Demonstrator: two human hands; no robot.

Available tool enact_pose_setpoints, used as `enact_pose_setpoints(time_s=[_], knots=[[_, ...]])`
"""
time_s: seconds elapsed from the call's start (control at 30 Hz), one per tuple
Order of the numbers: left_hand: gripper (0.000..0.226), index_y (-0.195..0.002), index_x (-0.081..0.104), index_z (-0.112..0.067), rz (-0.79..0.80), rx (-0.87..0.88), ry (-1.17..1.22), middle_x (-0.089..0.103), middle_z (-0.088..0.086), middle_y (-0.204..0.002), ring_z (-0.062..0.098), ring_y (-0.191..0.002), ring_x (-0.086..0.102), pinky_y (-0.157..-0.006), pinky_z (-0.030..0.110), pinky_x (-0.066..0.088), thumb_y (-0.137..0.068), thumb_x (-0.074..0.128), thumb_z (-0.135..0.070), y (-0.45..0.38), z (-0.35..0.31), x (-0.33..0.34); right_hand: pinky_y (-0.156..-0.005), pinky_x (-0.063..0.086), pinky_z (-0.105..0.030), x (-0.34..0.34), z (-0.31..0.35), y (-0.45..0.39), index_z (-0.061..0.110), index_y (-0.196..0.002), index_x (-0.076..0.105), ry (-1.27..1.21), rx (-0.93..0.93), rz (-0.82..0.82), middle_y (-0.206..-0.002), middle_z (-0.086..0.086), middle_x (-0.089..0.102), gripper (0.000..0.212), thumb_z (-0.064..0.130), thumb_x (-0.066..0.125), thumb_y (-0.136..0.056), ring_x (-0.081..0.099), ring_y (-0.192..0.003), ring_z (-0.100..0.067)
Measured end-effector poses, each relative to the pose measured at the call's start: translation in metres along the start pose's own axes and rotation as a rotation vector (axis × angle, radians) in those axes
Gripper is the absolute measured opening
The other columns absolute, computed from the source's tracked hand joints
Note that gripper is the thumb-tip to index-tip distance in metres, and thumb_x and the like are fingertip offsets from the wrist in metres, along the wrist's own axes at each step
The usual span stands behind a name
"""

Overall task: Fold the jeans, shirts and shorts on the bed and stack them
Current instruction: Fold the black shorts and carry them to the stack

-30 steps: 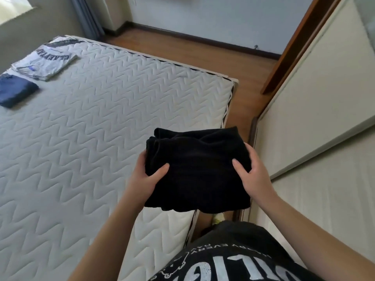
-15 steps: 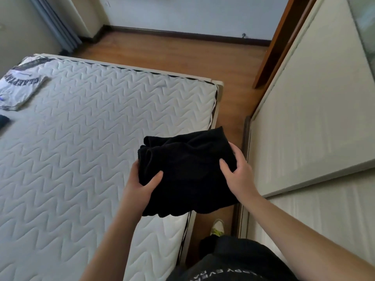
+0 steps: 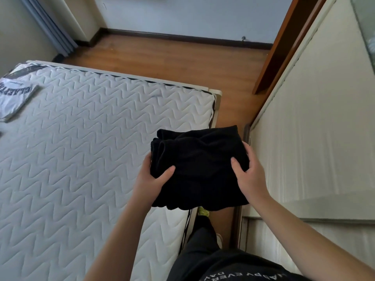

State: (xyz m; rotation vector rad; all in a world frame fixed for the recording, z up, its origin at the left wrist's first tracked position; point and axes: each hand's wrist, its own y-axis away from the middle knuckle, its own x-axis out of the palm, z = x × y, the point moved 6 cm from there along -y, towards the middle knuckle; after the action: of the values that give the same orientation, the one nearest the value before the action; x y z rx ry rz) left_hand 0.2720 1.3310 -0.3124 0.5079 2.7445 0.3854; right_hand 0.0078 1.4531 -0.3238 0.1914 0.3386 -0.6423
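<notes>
Your left hand (image 3: 151, 177) and right hand (image 3: 250, 175) gripping folded black garment (image 3: 199, 169) between them, thumbs on top, other fingers hidden beneath, bed (image 3: 81, 159) left of your fingers, folded white shirt (image 3: 14, 98) far left.

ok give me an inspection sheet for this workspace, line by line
surface: white quilted mattress, mostly bare
job's things: folded black garment held up over the mattress's right edge; folded white printed shirt lying at far left
clutter: nothing seen
hands: left hand and right hand grip the garment's sides, thumbs on top
cables: nothing seen
surroundings: wooden floor, grey curtain, cream cabinet panel on the right
</notes>
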Motion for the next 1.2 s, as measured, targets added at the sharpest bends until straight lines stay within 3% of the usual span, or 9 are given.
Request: enact_pose_setpoints(time_s=[0.2,0.33,0.43,0.6,0.77,0.97,1.07,1.2], knots=[[0.063,-0.125,0.047,-0.057,0.095,0.022,0.021,0.062,-0.032,-0.114,-0.004,-0.103,0.063,-0.086,0.029,0.055,-0.071,0.078,-0.056,-0.077,-0.027,0.033,-0.108,0.045,-0.04,-0.015,-0.003,-0.059,0.034,-0.143,0.041,-0.007,0.065,-0.075,-0.137,0.015,0.053,0.049,0.033,0.058,-0.096,0.051,-0.125,-0.008],[0.068,-0.131,0.047,-0.05,0.156,0.028,0.039,0.064,-0.026,-0.116,-0.002,-0.104,0.064,-0.088,0.031,0.056,-0.071,0.079,-0.055,-0.133,-0.045,0.049,-0.103,0.045,-0.028,-0.018,-0.003,-0.103,0.045,-0.137,0.04,-0.007,0.106,-0.097,-0.131,0.023,0.052,0.045,0.037,0.058,-0.096,0.051,-0.119,0.003],[0.065,-0.127,0.048,-0.055,0.198,0.023,0.042,0.064,-0.027,-0.115,-0.002,-0.102,0.065,-0.083,0.028,0.056,-0.07,0.078,-0.058,-0.167,-0.058,0.06,-0.1,0.045,-0.023,-0.024,-0.003,-0.131,0.047,-0.137,0.04,-0.005,0.13,-0.115,-0.13,0.027,0.052,0.046,0.04,0.058,-0.095,0.051,-0.118,0.007],[0.059,-0.121,0.048,-0.06,0.281,0.055,-0.024,0.063,-0.031,-0.112,-0.006,-0.099,0.064,-0.082,0.027,0.055,-0.069,0.076,-0.061,-0.209,-0.082,0.08,-0.108,0.044,-0.044,-0.035,-0.005,-0.156,0.032,-0.145,0.039,0.011,0.184,-0.172,-0.14,0.011,0.051,0.052,0.038,0.057,-0.096,0.05,-0.127,-0.011],[0.05,-0.112,0.046,-0.07,0.29,0.069,-0.02,0.061,-0.036,-0.11,-0.011,-0.096,0.062,-0.078,0.024,0.054,-0.075,0.076,-0.053,-0.235,-0.101,0.097,-0.108,0.044,-0.047,-0.046,0.001,-0.189,0.029,-0.144,0.041,0.025,0.203,-0.225,-0.14,0.008,0.052,0.05,0.036,0.057,-0.096,0.051,-0.126,-0.014],[0.045,-0.105,0.047,-0.07,0.227,0.038,0.029,0.061,-0.036,-0.105,-0.004,-0.097,0.064,-0.08,0.025,0.054,-0.081,0.076,-0.047,-0.27,-0.116,0.105,-0.105,0.045,-0.03,-0.042,0.018,-0.253,0.03,-0.145,0.041,0.045,0.11,-0.142,-0.138,0.012,0.053,0.051,0.031,0.058,-0.097,0.052,-0.124,-0.008],[0.043,-0.104,0.047,-0.072,0.21,0.029,0.041,0.061,-0.037,-0.103,-0.009,-0.093,0.063,-0.077,0.023,0.053,-0.08,0.075,-0.049,-0.293,-0.124,0.108,-0.098,0.042,-0.016,-0.041,0.018,-0.291,0.034,-0.144,0.041,0.072,0.079,-0.101,-0.137,0.017,0.052,0.05,0.034,0.057,-0.097,0.051,-0.12,0.001],[0.043,-0.113,0.05,-0.065,0.194,0.017,0.055,0.062,-0.031,-0.112,-0.007,-0.099,0.063,-0.08,0.024,0.054,-0.079,0.073,-0.052,-0.332,-0.139,0.117,-0.094,0.038,-0.01,-0.039,0.013,-0.349,0.041,-0.142,0.039,0.075,0.06,-0.059,-0.127,0.034,0.048,0.049,0.038,0.057,-0.096,0.047,-0.111,0.018]])
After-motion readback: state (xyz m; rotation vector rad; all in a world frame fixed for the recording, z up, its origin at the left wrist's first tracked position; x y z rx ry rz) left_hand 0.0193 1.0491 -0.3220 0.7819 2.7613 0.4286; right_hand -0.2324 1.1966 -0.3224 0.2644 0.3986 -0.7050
